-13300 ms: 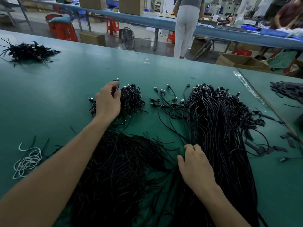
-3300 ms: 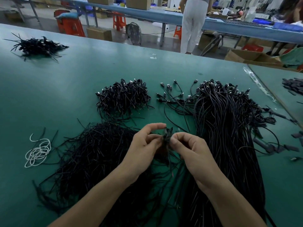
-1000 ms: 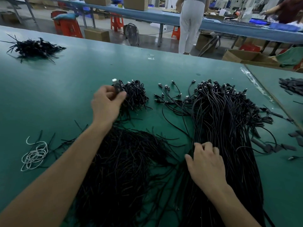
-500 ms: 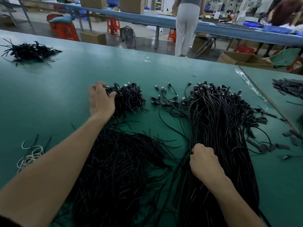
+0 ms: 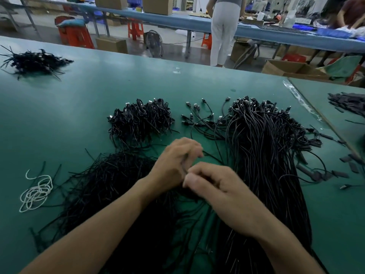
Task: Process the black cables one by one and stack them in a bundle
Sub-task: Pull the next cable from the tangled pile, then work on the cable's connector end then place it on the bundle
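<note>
Left hand (image 5: 175, 165) is brought back from the heap of coiled black cables (image 5: 141, 118) to the right hand (image 5: 215, 186); one thin black cable (image 5: 184, 164) is pinched in both grips, so a new cycle is judged begun.

Factory assembly floor: long green worktable (image 5: 79, 107) heaped with black cables (image 5: 262, 155). Blue bench (image 5: 256, 35) behind carries cardboard boxes (image 5: 158, 4); red stools (image 5: 135, 29) and a standing worker (image 5: 223, 36) on the floor between.

Bundle (image 5: 141, 117) left of loose cables (image 5: 262, 147)
</note>
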